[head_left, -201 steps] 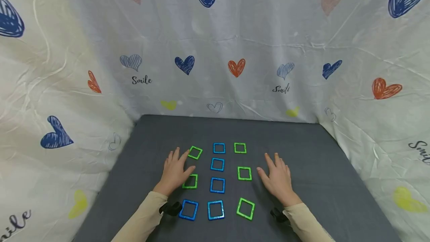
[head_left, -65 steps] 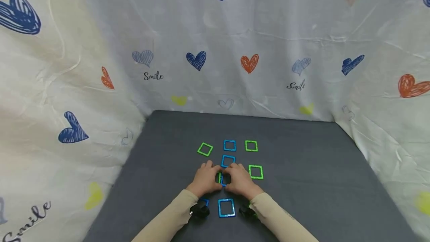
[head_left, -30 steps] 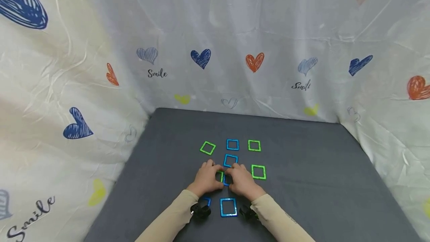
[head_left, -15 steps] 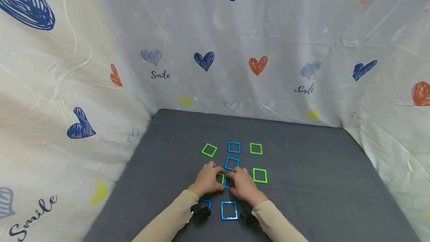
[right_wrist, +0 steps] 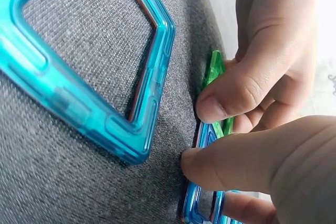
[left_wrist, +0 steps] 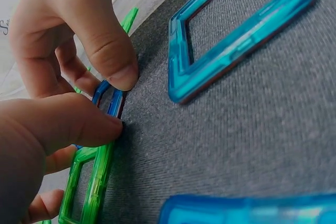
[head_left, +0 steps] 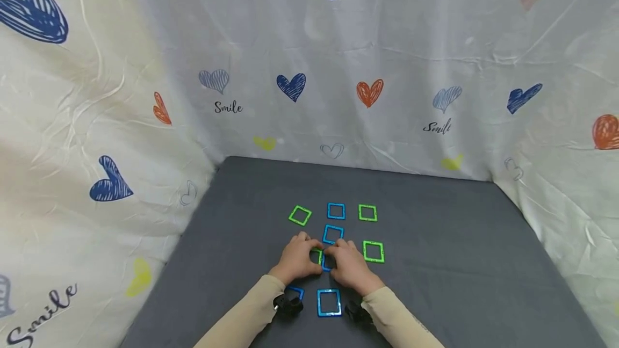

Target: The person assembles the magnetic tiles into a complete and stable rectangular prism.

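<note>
My left hand (head_left: 297, 256) grips a green square magnetic tile (left_wrist: 100, 177), thumb on its near edge and fingers at the far side. Beside it, my right hand (head_left: 352, 266) grips a blue magnetic tile (right_wrist: 192, 200) in the same way. Both tiles lie low over the cloth, edge to edge, and the hands cover much of them. In the wrist views the two thumbs (right_wrist: 226, 166) almost meet where green joins blue. Just beyond the fingertips lies another blue tile (head_left: 333, 234), its near edge close to the right fingers.
Dark grey cloth (head_left: 435, 283) covers the table. Green tiles lie at far left (head_left: 300, 215), far right (head_left: 367, 213) and right (head_left: 373, 252). Blue tiles lie at the back (head_left: 336, 211), between the forearms (head_left: 329, 303) and partly under the left wrist (head_left: 296, 291). A heart-printed curtain (head_left: 406, 31) surrounds it.
Earlier both hands lay spread at the sides. They came together in the middle, and the left green tile moved right, against the blue one. Over the last second the hands barely moved.
</note>
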Tool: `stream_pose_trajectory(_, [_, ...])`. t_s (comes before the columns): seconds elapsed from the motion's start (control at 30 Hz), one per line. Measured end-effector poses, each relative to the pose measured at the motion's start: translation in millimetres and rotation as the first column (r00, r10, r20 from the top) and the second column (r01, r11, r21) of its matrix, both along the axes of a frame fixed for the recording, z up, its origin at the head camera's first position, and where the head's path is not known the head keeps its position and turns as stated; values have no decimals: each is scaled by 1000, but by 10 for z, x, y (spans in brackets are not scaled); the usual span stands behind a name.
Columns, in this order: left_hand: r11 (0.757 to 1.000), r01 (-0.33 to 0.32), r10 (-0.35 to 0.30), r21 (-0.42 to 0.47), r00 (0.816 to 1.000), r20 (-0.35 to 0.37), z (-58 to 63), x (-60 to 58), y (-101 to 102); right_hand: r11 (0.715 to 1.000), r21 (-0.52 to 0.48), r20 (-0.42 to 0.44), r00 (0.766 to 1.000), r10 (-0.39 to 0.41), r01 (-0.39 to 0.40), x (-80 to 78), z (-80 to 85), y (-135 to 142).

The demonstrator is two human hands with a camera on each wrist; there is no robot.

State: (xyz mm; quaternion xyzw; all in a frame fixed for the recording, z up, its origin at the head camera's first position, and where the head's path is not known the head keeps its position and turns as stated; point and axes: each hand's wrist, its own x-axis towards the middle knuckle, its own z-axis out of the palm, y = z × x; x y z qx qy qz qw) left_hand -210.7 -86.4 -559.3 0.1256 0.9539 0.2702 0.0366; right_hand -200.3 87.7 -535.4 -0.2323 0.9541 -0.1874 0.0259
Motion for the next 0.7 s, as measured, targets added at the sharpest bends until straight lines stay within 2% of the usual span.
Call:
stream_pose_trajectory(0.2, [1000, -19, 18, -21, 998, -58, 15, 59, 23, 1000, -7, -11, 1000, -10, 10, 19, -3, 1])
stream_pose_trajectory(0.3, [999, -31, 29, -17, 996, -88, -44, 112, 35, 1000, -2, -20, 1000, -17, 17, 41, -40, 0])
stream_pose_trajectory(0.43, [999, -49, 47, -12, 991, -127, -100, 125, 42, 1000, 0, -35, 999, -24, 24, 40, -59, -2])
stream_pose_trajectory(0.7, [998, -56, 54, -11, 992, -110, -93, 115, 63, 1000, 6, -26, 999, -21, 22, 29, -66, 14])
